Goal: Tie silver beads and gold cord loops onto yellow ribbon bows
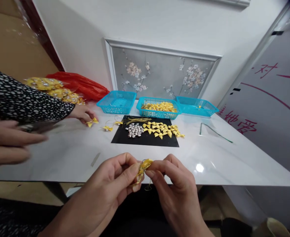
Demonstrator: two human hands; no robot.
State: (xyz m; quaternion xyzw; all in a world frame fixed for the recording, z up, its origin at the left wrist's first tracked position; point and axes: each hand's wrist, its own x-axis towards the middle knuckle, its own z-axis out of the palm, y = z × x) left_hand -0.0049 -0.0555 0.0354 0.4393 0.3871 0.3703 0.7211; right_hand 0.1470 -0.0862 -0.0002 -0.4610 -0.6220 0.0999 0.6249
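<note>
Both my hands meet in front of the table's near edge over one small yellow ribbon bow [147, 163] with gold cord. My left hand [117, 181] pinches the bow and its looped cord between thumb and fingers. From the other side, my right hand [174, 184] grips the bow's right part between thumb and forefinger. A thin loop of cord hangs below the fingers. Beyond my hands lies a black mat [145, 141] bearing a pile of silver bells or beads [135, 130], several yellow bows [163, 129] and gold cords [137, 120].
Three blue baskets stand along the wall; the middle basket [159, 115] holds yellow pieces. At left, a co-worker's hand [82, 113] touches a yellow bow, and the other hand [9, 141] is blurred. Bagged bows [46, 84], a red bag [78, 84] and a green strip [216, 131] lie about.
</note>
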